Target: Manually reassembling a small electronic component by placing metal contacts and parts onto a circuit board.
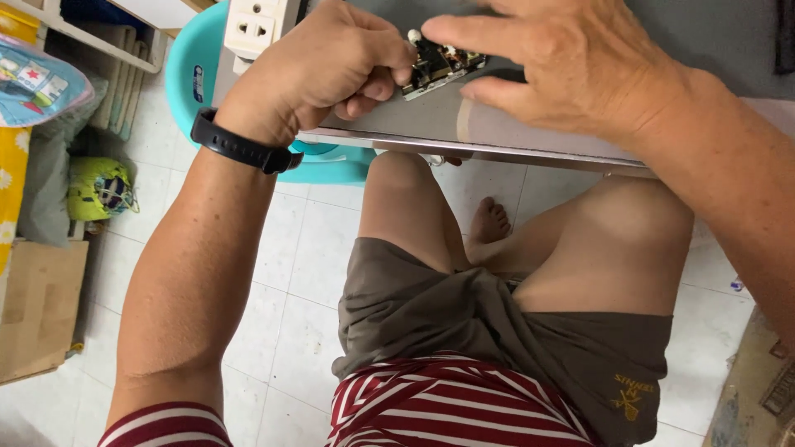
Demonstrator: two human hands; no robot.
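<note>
Socket mechanism [439,64], a small dark part with brass-coloured metal pieces, sits on the near edge of a grey table [497,124], pinched between both hands. Fingertips of the left hand [323,66], curled into a loose fist, press against its left end, while the right hand [563,62] arches over it, thumb and forefinger closed narrowly on its right side. A black wristband [240,147] circles the left wrist. A white socket faceplate [252,29] lies on the table just beyond the left hand. A turquoise plastic stool [186,79] stands behind the table on the white tiled floor [290,273], with a flattened cardboard box [37,306] well apart at far left.
</note>
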